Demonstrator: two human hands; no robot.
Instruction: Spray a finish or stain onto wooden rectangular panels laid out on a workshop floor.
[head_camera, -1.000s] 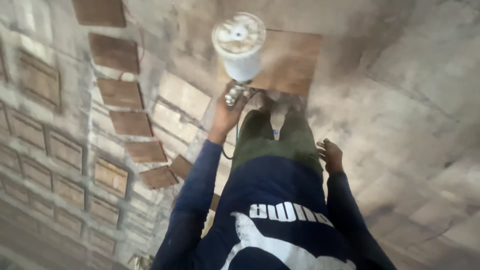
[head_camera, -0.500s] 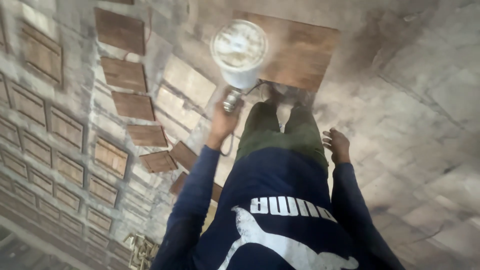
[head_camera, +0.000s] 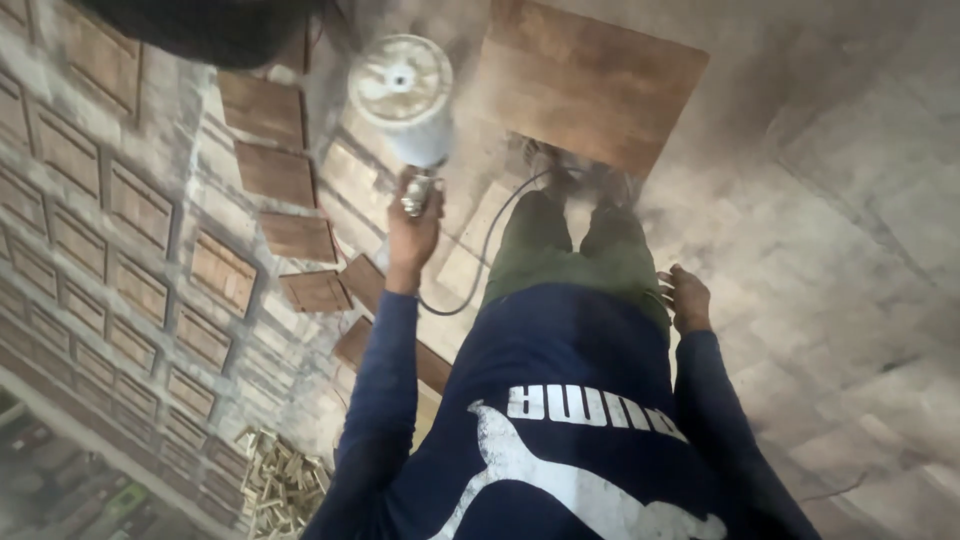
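left hand (head_camera: 413, 228): fingers wrapped tight on spray gun (head_camera: 405, 100), held over wooden panel (head_camera: 590, 80) on the floor | right hand (head_camera: 686, 298): fingers loosely curled, holding nothing | risk: hose (head_camera: 487, 250) may drag across small panels (head_camera: 297, 236); mist may drift onto my legs

No packages, signs or screens; one printed marking.

The only label-like thing is the white print (head_camera: 560, 450) on the person's dark blue shirt: a band of lettering over a large white shape, seemingly an animal figure, seen upside down at the lower middle.
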